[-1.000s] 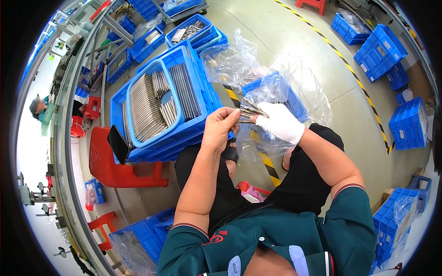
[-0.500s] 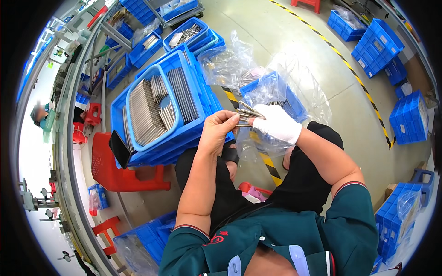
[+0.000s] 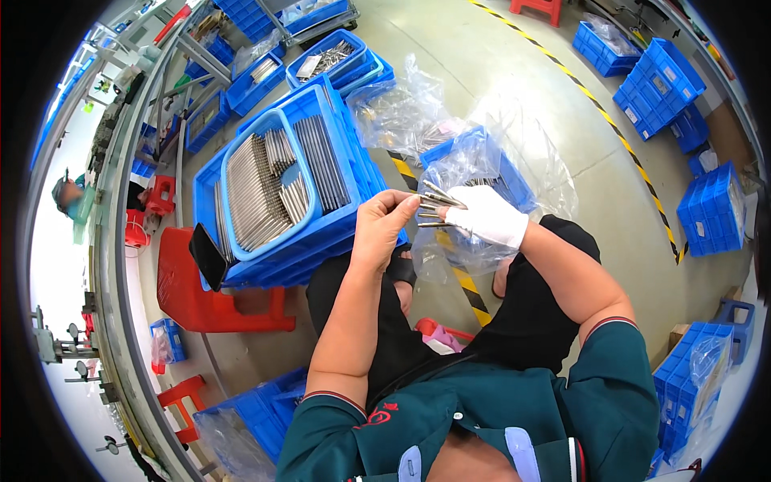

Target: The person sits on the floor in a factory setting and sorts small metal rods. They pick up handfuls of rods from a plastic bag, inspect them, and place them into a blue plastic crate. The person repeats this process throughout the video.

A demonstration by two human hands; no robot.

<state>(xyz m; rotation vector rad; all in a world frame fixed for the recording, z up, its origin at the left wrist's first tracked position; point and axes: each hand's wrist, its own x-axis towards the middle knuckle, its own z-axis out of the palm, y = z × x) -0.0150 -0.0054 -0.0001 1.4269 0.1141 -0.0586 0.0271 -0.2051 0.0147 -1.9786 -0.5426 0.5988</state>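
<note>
My right hand [image 3: 491,217], in a white glove, is closed round a small bunch of thin metal rods [image 3: 436,195]. Their ends fan out to the left. My bare left hand [image 3: 384,223] meets the fan, thumb and fingertips pinched at the tip of one rod. Below my right hand lies a blue bin [image 3: 507,173] partly covered by a clear plastic bag [image 3: 446,255], with more rods inside. Left of my left hand, a light-blue tray [image 3: 230,210] on stacked blue crates [image 3: 363,165] holds neat rows of metal rods [image 3: 255,193]. Darker rods [image 3: 320,165] lie beside that tray.
A black flat object [image 3: 209,257] leans at the crate's left corner, above a red stool [image 3: 189,281]. Ahead stand more blue bins [image 3: 353,60]. Stacked blue crates [image 3: 658,84] line the right. A striped floor line [image 3: 594,100] crosses the floor. At far left is another person [image 3: 71,194].
The rods in my right hand are spread wider, one lower rod now standing apart from the others. My left fingertips have shifted slightly along the rod ends.
</note>
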